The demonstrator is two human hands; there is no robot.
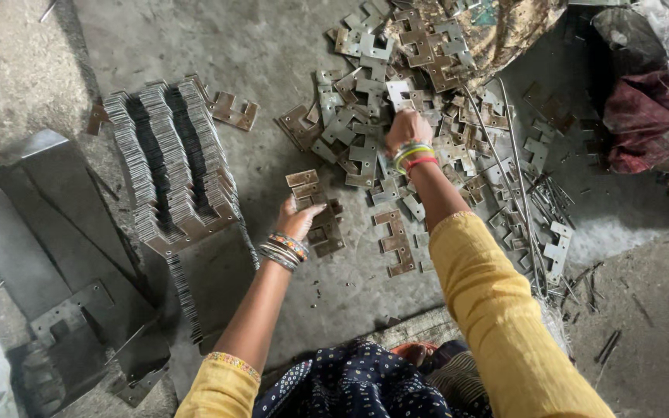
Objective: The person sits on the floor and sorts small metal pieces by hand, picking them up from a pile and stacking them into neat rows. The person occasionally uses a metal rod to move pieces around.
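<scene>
In the head view, we saw the left hand (297, 219) just below the frame's centre, its grip closed over a small stack of brown notched metal plates (315, 213) that rested on the concrete floor (272, 46); the fingers curled onto the stack's near edge. At about one o'clock from that hand, the right hand (406, 127) reached into a loose heap of flat metal plates (396, 101), knuckles up, the fingers bunched together and pressed down among the pieces. We could not tell whether that grip had actually closed on a plate, since the fingertips were hidden under the hand.

Both wrists wore coloured bangles (284, 249), and both arms had yellow sleeves (497, 310). At nine o'clock from the left hand stood a long packed row of plates set on edge (168, 155), well apart from the loose heap. At three o'clock from the right hand lay thin metal rods (520, 193) scattered across the plates. A single brown plate (396, 241) lay at five o'clock from the left hand, just beside the right forearm. At the far upper right sat a dark red cloth bundle (636, 116).
</scene>
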